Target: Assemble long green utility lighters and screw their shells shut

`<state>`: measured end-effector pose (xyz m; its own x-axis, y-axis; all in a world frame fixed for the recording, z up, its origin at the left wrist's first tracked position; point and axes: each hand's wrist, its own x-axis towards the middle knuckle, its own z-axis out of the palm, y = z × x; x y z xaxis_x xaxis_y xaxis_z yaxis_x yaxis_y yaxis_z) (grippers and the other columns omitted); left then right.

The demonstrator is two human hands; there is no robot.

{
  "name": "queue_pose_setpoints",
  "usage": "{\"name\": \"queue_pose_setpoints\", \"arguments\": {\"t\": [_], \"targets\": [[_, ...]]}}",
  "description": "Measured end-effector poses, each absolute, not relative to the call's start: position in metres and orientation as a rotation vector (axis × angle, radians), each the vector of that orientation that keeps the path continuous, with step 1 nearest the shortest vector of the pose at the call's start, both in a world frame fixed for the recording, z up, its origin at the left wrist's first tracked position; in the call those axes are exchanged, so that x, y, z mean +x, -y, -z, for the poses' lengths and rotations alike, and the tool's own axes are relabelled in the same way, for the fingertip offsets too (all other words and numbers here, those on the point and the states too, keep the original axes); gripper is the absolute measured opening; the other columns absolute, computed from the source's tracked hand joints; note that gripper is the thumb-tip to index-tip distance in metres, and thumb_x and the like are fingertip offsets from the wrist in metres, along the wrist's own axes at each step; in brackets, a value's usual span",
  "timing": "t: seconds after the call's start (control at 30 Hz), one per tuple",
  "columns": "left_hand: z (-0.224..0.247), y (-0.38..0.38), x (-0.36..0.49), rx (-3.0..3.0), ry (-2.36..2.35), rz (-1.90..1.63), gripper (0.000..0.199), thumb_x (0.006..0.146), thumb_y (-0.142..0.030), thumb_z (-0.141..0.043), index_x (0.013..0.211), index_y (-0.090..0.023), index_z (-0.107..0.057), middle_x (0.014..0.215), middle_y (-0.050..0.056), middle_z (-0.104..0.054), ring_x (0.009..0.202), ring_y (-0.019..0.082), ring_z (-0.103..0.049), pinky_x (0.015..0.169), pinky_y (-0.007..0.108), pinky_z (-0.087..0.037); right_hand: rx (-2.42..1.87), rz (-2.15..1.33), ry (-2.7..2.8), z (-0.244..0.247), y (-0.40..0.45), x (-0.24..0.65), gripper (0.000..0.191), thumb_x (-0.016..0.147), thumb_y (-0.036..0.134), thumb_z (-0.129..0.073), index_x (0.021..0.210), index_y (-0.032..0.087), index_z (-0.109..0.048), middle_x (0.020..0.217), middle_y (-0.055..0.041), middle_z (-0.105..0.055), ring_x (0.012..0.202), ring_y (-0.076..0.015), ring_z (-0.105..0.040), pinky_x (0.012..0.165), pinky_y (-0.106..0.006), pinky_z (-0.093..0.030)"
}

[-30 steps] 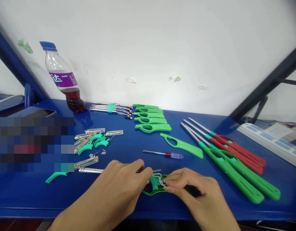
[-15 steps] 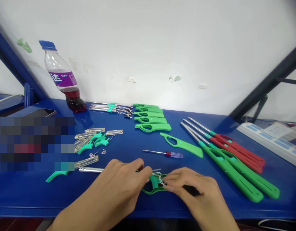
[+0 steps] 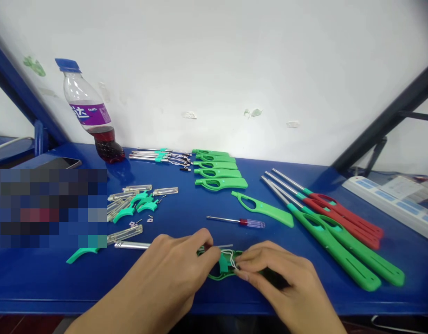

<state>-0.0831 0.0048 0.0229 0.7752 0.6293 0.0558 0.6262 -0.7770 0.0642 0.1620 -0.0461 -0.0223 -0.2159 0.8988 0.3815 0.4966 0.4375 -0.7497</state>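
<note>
One green casing [image 3: 221, 277] in the pinched grip of left hand [image 3: 179, 266] and right hand [image 3: 283, 273]

Screwdriver [image 3: 252, 223] on table [image 3: 186, 218]; open handle shell [image 3: 219, 278] before it; lone shell [image 3: 269, 211] behind right; shell row [image 3: 231, 174] farther behind; rods [image 3: 147, 158] behind left, bottle [image 3: 92, 116] beyond; triggers [image 3: 123, 213], tanks [image 3: 165, 191] left; lighters [image 3: 339, 250] right; power strip [image 3: 381, 199] far right.

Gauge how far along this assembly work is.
Apparently done: two red pieces and two green pieces, tubes fitted. In hand: open green shell with white wires, left hand and right hand on it. Seemingly left: wired tubes, loose green shells, teal parts.
</note>
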Motion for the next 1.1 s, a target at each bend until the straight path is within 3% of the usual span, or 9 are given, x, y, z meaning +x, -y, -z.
{"name": "queue_pose_setpoints", "arguments": {"t": [0.17, 0.5, 0.73, 0.9, 1.1], "targets": [[-0.016, -0.008, -0.087, 2.984, -1.0, -0.25, 0.06, 0.079, 0.013, -0.048, 0.118, -0.026, -0.072, 0.109, 0.0, -0.076, 0.066, 0.019, -0.074, 0.052, 0.031, -0.037, -1.172, -0.578, 1.881, 0.022, 0.047, 0.162, 0.012, 0.099, 0.019, -0.079, 0.097, 0.03, -0.077, 0.1, 0.0067, -0.083, 0.093, -0.0127, -0.08, 0.086, -0.019, -0.064], [-0.013, -0.01, -0.088, 3.04, -0.973, -0.292, 0.062, 0.073, 0.011, -0.048, 0.117, -0.026, -0.07, 0.111, 0.0, -0.076, 0.062, 0.017, -0.072, 0.05, 0.031, -0.035, -1.14, -0.519, 1.859, 0.019, 0.043, 0.159, 0.014, 0.097, 0.015, -0.08, 0.096, 0.03, -0.079, 0.096, 0.0071, -0.084, 0.089, -0.0118, -0.08, 0.083, -0.017, -0.064], [-0.007, -0.008, -0.094, 3.036, -0.961, -0.437, 0.067, 0.075, 0.012, -0.046, 0.125, -0.029, -0.066, 0.114, -0.001, -0.075, 0.061, 0.018, -0.068, 0.052, 0.033, -0.035, -1.156, -0.531, 1.874, 0.019, 0.044, 0.159, 0.013, 0.098, 0.017, -0.079, 0.097, 0.03, -0.078, 0.098, 0.0064, -0.084, 0.09, -0.0122, -0.079, 0.084, -0.018, -0.063], [-0.009, -0.012, -0.089, 3.035, -0.963, -0.366, 0.065, 0.072, 0.012, -0.048, 0.119, -0.028, -0.069, 0.112, -0.001, -0.075, 0.061, 0.017, -0.068, 0.051, 0.033, -0.033, -1.132, -0.524, 1.848, 0.016, 0.043, 0.158, 0.014, 0.097, 0.015, -0.08, 0.095, 0.03, -0.079, 0.094, 0.0072, -0.083, 0.087, -0.0117, -0.079, 0.082, -0.016, -0.063], [-0.007, -0.009, -0.09, 3.015, -0.991, -0.374, 0.06, 0.079, 0.011, -0.052, 0.12, -0.029, -0.07, 0.109, -0.001, -0.074, 0.059, 0.018, -0.066, 0.051, 0.034, -0.029, -1.137, -0.544, 1.84, 0.015, 0.043, 0.157, 0.015, 0.096, 0.015, -0.081, 0.095, 0.03, -0.08, 0.094, 0.0072, -0.084, 0.086, -0.0111, -0.079, 0.082, -0.016, -0.062]]}}
